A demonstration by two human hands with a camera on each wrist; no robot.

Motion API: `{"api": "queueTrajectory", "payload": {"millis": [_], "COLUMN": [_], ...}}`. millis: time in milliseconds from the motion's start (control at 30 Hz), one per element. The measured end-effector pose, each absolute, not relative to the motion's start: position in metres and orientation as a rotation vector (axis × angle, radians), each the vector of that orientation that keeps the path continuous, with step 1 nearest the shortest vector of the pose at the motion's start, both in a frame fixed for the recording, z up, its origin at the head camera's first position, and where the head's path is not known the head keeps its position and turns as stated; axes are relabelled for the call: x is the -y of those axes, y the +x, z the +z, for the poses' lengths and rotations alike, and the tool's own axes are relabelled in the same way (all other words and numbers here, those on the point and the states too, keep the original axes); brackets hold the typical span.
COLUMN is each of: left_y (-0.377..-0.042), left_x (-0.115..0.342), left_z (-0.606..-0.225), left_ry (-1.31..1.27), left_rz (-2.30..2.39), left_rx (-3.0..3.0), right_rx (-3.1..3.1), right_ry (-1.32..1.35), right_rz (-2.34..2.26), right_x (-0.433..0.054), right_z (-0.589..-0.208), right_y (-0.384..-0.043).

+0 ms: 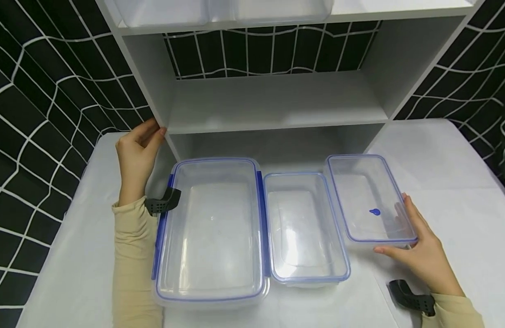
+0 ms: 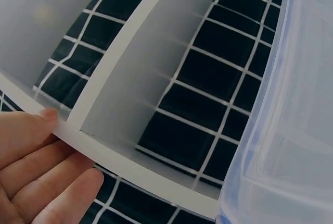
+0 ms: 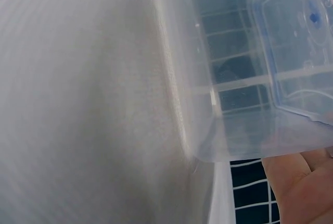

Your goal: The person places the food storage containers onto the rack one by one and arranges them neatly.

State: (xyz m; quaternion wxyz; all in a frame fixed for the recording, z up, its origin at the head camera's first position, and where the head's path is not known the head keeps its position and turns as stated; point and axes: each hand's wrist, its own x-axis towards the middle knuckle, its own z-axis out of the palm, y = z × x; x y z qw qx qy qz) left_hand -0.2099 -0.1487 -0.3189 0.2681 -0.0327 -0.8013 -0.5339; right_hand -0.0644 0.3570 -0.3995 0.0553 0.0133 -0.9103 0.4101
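In the head view my left hand grips the front edge of the white shelf unit's left side panel. The left wrist view shows the thumb on the panel's edge and the fingers along its outer face. At the right, my right hand holds a small clear container with a blue-rimmed lid by its near right corner, thumb at the front and fingers along the side. A blue mark shows on that lid. The right wrist view shows the container's clear wall beside the palm.
A large clear container with blue side clips and a medium clear one stand side by side on the white-covered table. More clear containers sit on the upper shelf. Dark white-gridded cloth hangs around. Black wrist mounts jut from both sleeves.
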Motion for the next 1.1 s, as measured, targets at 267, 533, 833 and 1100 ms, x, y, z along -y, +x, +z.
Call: {"api": "queueTrajectory", "payload": {"millis": [267,533,833,1100], "left_y": [-0.209,-0.208,-0.208,-0.210], "left_x": [0.149,0.150,0.153,0.153], "left_z": [-0.321,-0.321,-0.323,-0.321], "left_ry": [-0.083,-0.097,-0.073,-0.105], "left_rz": [-1.450,-1.437,-1.485,-1.526], "left_rx": [2.165,2.163,2.161,2.143], "right_rx": [2.749,2.806,2.787,2.750], "right_ry": [0.049,-0.011,-0.041,-0.077], "right_rz": [1.260,1.272,1.352,1.377], "right_x": [-0.358,-0.364,-0.360,-0.363], "right_z": [-0.400,-0.404,-0.407,-0.411], "right_y": [-0.065,-0.064,-0.069,-0.069]}}
